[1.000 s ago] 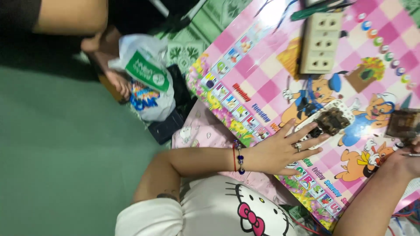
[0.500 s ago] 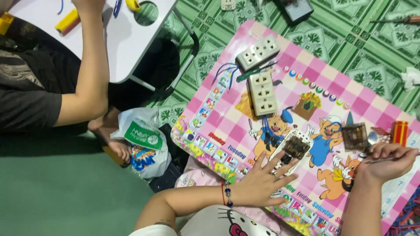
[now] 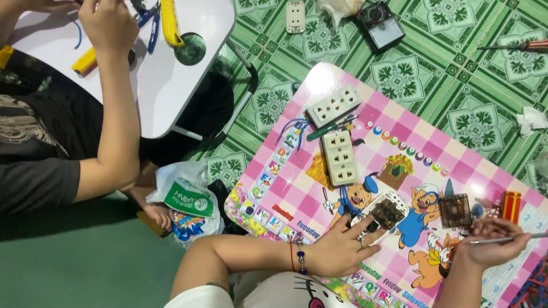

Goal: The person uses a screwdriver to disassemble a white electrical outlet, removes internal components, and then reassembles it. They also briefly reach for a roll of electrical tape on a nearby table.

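My left hand [image 3: 341, 251], with a beaded bracelet on the wrist, lies flat with spread fingers on a pink checkered cartoon table [image 3: 297, 188]. Its fingertips press on an opened white socket [image 3: 385, 212] whose brown insides show. My right hand [image 3: 490, 244] is closed around a thin metal tool [image 3: 508, 239] that points right. Just above that hand lies a small brown square part [image 3: 455, 210], and a red piece [image 3: 511, 205] lies beside it.
Two white multi-outlet sockets [image 3: 334, 105] [image 3: 341, 157] and a green pen-like tool [image 3: 322, 131] lie higher on the pink table. On the green patterned floor are a meter [image 3: 379, 25], a white socket [image 3: 295, 16] and a screwdriver [image 3: 525, 45]. Another person [image 3: 108, 102] works at a white table [image 3: 171, 80] on the left, next to a plastic bag [image 3: 188, 199].
The view has swung up and back, so more floor and the white table show. My left hand stays on the opened socket; my right hand stays closed beside the brown part.
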